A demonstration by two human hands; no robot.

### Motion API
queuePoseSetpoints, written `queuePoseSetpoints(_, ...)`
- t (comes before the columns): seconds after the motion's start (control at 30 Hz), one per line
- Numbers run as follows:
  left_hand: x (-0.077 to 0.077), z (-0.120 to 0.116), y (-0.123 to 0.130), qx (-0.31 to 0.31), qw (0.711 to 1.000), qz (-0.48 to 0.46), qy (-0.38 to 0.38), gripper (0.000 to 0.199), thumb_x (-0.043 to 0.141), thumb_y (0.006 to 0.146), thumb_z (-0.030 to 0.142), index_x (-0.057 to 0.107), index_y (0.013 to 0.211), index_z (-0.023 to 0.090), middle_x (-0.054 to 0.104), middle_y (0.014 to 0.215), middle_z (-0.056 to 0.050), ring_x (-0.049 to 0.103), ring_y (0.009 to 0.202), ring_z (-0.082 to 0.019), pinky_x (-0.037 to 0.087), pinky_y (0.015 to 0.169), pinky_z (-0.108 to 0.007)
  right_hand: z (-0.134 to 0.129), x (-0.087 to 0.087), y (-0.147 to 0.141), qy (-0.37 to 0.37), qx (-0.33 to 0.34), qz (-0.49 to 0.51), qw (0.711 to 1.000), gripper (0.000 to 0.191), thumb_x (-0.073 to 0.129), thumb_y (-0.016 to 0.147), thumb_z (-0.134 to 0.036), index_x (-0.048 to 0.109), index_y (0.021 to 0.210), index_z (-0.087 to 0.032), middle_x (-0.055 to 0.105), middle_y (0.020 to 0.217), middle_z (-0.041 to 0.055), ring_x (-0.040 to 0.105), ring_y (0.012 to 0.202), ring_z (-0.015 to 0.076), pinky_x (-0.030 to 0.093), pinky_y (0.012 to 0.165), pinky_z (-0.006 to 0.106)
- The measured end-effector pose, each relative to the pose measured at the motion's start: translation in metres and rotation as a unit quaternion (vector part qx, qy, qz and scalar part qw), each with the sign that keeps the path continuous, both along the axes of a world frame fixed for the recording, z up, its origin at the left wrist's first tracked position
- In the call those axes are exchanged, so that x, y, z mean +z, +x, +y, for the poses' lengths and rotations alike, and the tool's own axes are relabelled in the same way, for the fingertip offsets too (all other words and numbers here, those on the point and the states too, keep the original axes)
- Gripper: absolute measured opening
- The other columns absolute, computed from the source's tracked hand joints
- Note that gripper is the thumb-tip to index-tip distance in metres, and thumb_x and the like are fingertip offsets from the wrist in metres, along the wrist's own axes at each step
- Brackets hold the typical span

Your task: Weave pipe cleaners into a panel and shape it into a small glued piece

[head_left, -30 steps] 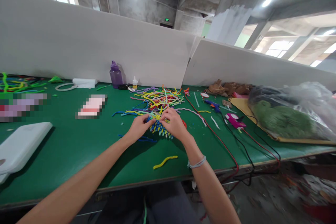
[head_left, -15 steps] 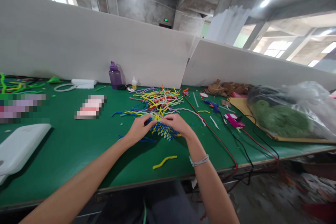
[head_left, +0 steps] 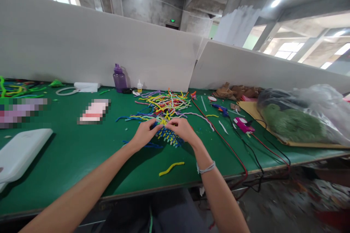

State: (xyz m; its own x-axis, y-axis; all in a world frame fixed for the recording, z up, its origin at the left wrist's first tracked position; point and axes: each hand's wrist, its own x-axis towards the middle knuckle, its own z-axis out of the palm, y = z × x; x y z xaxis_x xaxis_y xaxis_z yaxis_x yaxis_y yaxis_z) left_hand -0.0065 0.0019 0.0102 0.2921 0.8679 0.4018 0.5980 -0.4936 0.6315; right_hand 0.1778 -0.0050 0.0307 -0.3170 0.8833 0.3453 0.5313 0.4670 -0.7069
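A woven piece of blue, yellow and pale pipe cleaners (head_left: 171, 136) lies between my hands over the green table. My left hand (head_left: 146, 133) pinches its upper left part with thumb and fingers. On the upper right side, my right hand (head_left: 182, 128) pinches the same piece, thumb close to the left thumb. The fingertips partly hide the strands they grip. Just beyond my hands spreads a heap of loose multicoloured pipe cleaners (head_left: 169, 102). One yellow pipe cleaner (head_left: 171, 168) rests by itself nearer the table's front edge.
A purple bottle (head_left: 119, 79) and a small glue bottle (head_left: 139, 86) stand by the white partition. To the right are a blue glue gun (head_left: 220, 109), a pink device (head_left: 244, 125) with cables, and a plastic bag of green material (head_left: 295, 123). A white case (head_left: 26, 154) lies left.
My right hand has shifted slightly left, closer to my left hand. Both hands keep their pinch on the woven piece, and the surrounding things stay put.
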Motion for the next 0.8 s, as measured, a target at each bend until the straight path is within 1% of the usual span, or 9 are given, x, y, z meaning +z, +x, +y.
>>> queuePoseSetpoints(0.13,0.001,0.003,-0.002,0.017,0.999,-0.040,-0.018,0.032,0.047,0.079,0.045,0.049,0.066,0.016,0.044,0.058,0.004,0.039,0.055,-0.010,0.029,0.053,-0.022,0.003,0.005,0.009,-0.042,-0.030,0.000,0.999,0.031,0.048,0.081,-0.035,0.066,0.067,-0.014,0.063,0.067,-0.0004,0.055,0.065,0.0124,0.037,0.060,0.022)
queuePoseSetpoints(0.27,0.002,0.004,-0.003,0.018,0.995,-0.084,-0.053,0.031,0.048,0.079,0.045,0.056,0.076,0.015,0.051,0.061,0.003,0.042,0.056,-0.011,0.032,0.053,-0.022,0.003,0.005,0.012,-0.041,-0.011,0.012,0.999,0.022,0.054,0.077,-0.033,0.066,0.072,-0.015,0.064,0.071,0.0001,0.055,0.067,0.0124,0.038,0.062,0.022)
queuePoseSetpoints(0.37,0.003,0.002,-0.003,0.011,0.992,-0.102,-0.073,0.032,0.052,0.076,0.047,0.060,0.082,0.016,0.056,0.066,0.002,0.046,0.059,-0.012,0.035,0.055,-0.022,0.002,0.003,0.008,-0.031,-0.019,0.022,0.999,0.017,0.057,0.074,-0.030,0.065,0.071,-0.015,0.063,0.069,0.0009,0.055,0.064,0.0118,0.039,0.061,0.021)
queuePoseSetpoints(0.47,0.004,0.001,-0.002,-0.005,0.992,-0.100,-0.083,0.033,0.058,0.071,0.048,0.062,0.084,0.018,0.062,0.077,0.001,0.053,0.071,-0.014,0.039,0.066,-0.023,0.001,0.002,0.003,0.007,-0.020,0.032,0.999,0.012,0.058,0.073,-0.027,0.063,0.072,-0.016,0.063,0.072,0.0013,0.056,0.067,0.0119,0.040,0.063,0.021)
queuePoseSetpoints(0.57,0.005,0.000,-0.001,-0.018,0.991,-0.101,-0.088,0.032,0.059,0.069,0.048,0.063,0.080,0.018,0.064,0.081,0.000,0.055,0.078,-0.017,0.040,0.073,-0.025,0.000,0.001,0.000,0.064,-0.003,0.025,0.998,0.007,0.058,0.073,-0.023,0.061,0.072,-0.017,0.061,0.076,0.0014,0.056,0.071,0.0122,0.042,0.065,0.021)
queuePoseSetpoints(0.7,0.004,0.000,-0.001,-0.007,0.980,-0.151,-0.131,0.034,0.061,0.067,0.048,0.063,0.080,0.016,0.063,0.074,-0.001,0.054,0.069,-0.016,0.041,0.064,-0.024,-0.003,0.002,-0.001,0.139,0.019,-0.023,0.990,0.007,0.054,0.076,-0.018,0.061,0.074,-0.018,0.058,0.080,0.0028,0.054,0.078,0.0135,0.041,0.073,0.024)
queuePoseSetpoints(0.8,0.004,0.000,-0.001,-0.012,0.975,-0.172,-0.143,0.037,0.060,0.067,0.050,0.063,0.079,0.015,0.062,0.072,-0.001,0.054,0.066,-0.016,0.041,0.062,-0.024,-0.005,0.003,-0.001,0.158,0.028,-0.049,0.986,0.008,0.053,0.077,-0.019,0.061,0.078,-0.018,0.058,0.085,0.0042,0.052,0.085,0.0149,0.039,0.078,0.026)
